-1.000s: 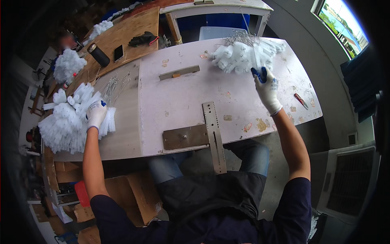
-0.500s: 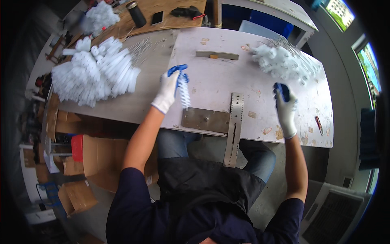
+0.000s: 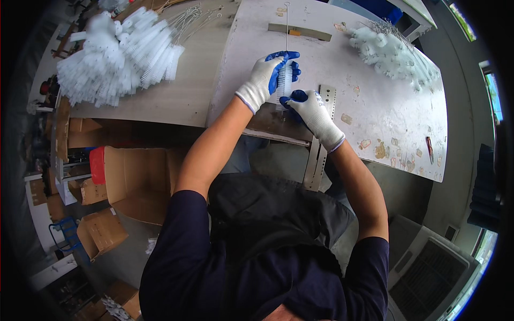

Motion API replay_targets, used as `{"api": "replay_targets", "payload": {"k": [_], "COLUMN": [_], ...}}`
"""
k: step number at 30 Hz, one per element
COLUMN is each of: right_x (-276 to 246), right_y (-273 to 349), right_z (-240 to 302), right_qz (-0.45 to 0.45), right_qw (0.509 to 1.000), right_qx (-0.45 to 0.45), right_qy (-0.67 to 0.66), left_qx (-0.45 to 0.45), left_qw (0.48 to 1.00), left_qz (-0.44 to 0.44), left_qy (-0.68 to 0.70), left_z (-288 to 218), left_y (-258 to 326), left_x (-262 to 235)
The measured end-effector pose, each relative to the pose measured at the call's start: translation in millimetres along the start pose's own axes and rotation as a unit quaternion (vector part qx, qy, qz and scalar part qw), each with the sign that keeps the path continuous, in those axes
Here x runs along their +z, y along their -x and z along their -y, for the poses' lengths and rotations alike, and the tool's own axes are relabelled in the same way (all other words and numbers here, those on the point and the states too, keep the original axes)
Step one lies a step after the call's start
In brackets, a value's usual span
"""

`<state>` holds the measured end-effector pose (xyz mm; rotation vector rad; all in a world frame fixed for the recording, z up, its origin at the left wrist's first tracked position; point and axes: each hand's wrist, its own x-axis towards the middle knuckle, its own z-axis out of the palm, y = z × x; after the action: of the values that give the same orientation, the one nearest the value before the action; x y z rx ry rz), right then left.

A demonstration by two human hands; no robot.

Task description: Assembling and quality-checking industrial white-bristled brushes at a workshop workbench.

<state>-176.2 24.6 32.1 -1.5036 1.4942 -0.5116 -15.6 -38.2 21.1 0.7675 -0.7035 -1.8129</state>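
Note:
A white-bristled tube brush [image 3: 285, 88] stands upright in the picture, its thin wire handle [image 3: 287, 27] with a loop end pointing away from me. My left hand [image 3: 267, 76], in a white glove with blue-coated fingers, is closed around the upper part of the bristles. At the bristles' lower end, my right hand [image 3: 310, 109] pinches the brush in a matching glove. Beneath both hands lies a metal plate [image 3: 276, 125] at the table's front edge. A perforated, slotted metal bar [image 3: 316, 163] crosses its right end and juts past the edge toward me.
A big heap of white brushes [image 3: 115, 64] lies at the left, a smaller pile of brushes [image 3: 396, 56] at the far right. A metal strip [image 3: 316, 34] lies at the back. A small red-and-dark tool [image 3: 430, 150] rests near the right edge. Cardboard boxes [image 3: 142, 176] stand below left.
My left hand has moved right and away from me with the brush. My right hand has come in from the right and now grips the brush's lower end. The view has shifted.

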Motion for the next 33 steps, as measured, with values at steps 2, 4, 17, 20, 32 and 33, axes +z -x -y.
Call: {"api": "replay_targets", "payload": {"k": [2, 4, 17, 20, 32, 33], "right_x": [-1, -4, -1, 1, -2, -8], "right_y": [2, 6, 10, 9, 21, 25], "right_z": [6, 8, 1, 1, -4, -8], "right_qz": [0.013, 0.019, 0.014, -0.001, -0.038, -0.087], "right_qw": [1.000, 1.000, 0.989, 0.983, 0.970, 0.949], "right_qx": [0.004, 0.010, -0.043, -0.068, -0.167, -0.249], "right_qy": [0.001, 0.003, 0.139, 0.169, 0.174, 0.171], "left_qx": [-0.012, -0.038, -0.073, -0.051, -0.104, -0.112], "left_qw": [1.000, 0.998, 0.981, 0.870, 0.978, 0.978], "left_qz": [-0.001, -0.003, -0.040, -0.121, -0.007, 0.016], "left_qy": [-0.010, -0.048, -0.176, -0.475, -0.183, -0.174], "left_z": [2, 4, -9, -15, -1, -4], "left_y": [1, 3, 1, 0, -9, -10], "left_x": [-13, -16, -10, 4, -28, -27]}}
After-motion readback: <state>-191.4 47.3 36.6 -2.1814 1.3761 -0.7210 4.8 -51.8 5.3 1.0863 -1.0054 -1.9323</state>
